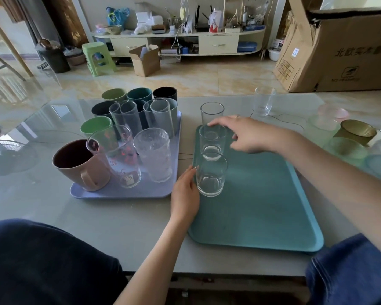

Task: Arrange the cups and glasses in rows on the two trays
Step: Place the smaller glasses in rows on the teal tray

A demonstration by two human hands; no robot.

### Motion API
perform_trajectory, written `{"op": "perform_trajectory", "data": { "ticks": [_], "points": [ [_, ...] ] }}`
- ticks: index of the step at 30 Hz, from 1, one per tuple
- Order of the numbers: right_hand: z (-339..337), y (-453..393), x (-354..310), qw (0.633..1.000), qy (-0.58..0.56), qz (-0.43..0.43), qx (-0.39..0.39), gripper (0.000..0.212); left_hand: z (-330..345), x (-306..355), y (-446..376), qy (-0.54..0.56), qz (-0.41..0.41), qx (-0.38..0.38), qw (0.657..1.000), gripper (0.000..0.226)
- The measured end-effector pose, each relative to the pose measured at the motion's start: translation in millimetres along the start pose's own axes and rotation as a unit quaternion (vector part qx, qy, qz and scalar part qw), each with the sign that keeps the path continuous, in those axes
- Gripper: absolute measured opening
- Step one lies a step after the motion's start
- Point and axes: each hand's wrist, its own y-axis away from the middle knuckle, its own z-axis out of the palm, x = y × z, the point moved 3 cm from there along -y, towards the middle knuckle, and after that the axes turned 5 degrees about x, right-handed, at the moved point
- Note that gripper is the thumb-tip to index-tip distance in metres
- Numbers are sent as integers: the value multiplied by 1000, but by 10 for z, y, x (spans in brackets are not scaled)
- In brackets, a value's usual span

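A grey glossy table (pixel 119 227) is seen in a living room with a beige tiled floor (pixel 207 78); behind it a low cream shelf unit (pixel 218 44), a green plastic stool (pixel 98 58) and large cardboard boxes (pixel 343 56) are placed.

Two trays are laid side by side on the table. The lilac tray (pixel 128 192), on the left, is filled with eleven vessels, as far as can be counted: six opaque cups at the back, two frosted tumblers, a pink mug (pixel 79 166), a printed glass (pixel 117 155) and a textured glass (pixel 154 157). On the teal tray (pixel 262 205), two clear glasses are set in a line along its left edge; the near glass (pixel 210 177) is touched on its side by the left hand (pixel 185 197), with fingers nearly straight; the second glass (pixel 212 143) is reached by the right hand (pixel 244 135), whose spread fingers lie at its rim; a firm grip cannot be told.

Two more clear glasses stand off the trays, one (pixel 212 112) just behind the teal tray, one (pixel 263 101) farther back; at the right edge of the table a gold cup (pixel 356 130) and several pale green and pink vessels are kept.
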Motion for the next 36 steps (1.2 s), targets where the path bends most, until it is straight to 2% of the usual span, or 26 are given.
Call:
{"op": "perform_trajectory", "data": {
  "ticks": [2, 3, 4, 7, 9, 12, 14, 15, 17, 19, 20, 23, 25, 28, 33, 36],
  "points": [
    [74, 194, -123, 991, -32, -39, -127, 86, -5, 12, -2, 2, -1, -2, 1000, 42],
    [182, 288, -187, 986, -38, -52, -157, 89, -9, 16, -1, 3, 0, -4, 1000, 42],
    [302, 346, -235, 986, -37, -61, -149, 86, -13, 19, 6, 1, 1, -5, 1000, 41],
    [507, 343, -308, 996, -35, -64, -43, 72, -24, 34, 25, 5, 4, -10, 1000, 40],
    [508, 307, -291, 998, -31, -60, -8, 70, -23, 41, 13, 3, 4, -12, 1000, 43],
    [447, 268, -183, 998, 28, -50, -40, 75, -10, 18, 1, -15, -6, -10, 1000, 48],
    [260, 191, -67, 997, 1, -35, -69, 79, -1, -8, -5, -16, -10, -7, 1000, 49],
    [103, 102, 35, 999, -30, -18, -37, 76, 2, -22, -5, -14, -13, -6, 1000, 49],
    [-273, -141, 389, 991, -68, 43, 105, 65, 9, -36, -12, -10, -16, -3, 1000, 50],
    [-510, -375, 819, 970, -47, 118, 207, 56, 11, -46, -20, -7, -24, 1, 1000, 50],
    [-544, -486, 1023, 964, -23, 152, 215, 55, 8, -49, -21, -6, -28, 5, 1000, 49],
    [-489, -781, 1504, 963, 44, 216, 157, 65, 4, -43, -26, -13, -37, 12, 999, 46],
    [-421, -968, 1704, 961, 79, 234, 124, 70, -1, -32, -32, -20, -38, 15, 999, 45],
    [-297, -1182, 1860, 963, 102, 229, 95, 63, 9, -10, -32, -26, -31, 10, 999, 40],
    [-238, -1330, 1954, 940, 127, 253, 190, 21, 8, -8, -45, -26, -38, 7, 999, 37],
    [-268, -1271, 2010, 925, 114, 285, 223, 24, 9, 12, -38, -20, -37, 9, 999, 38]
  ]
}}
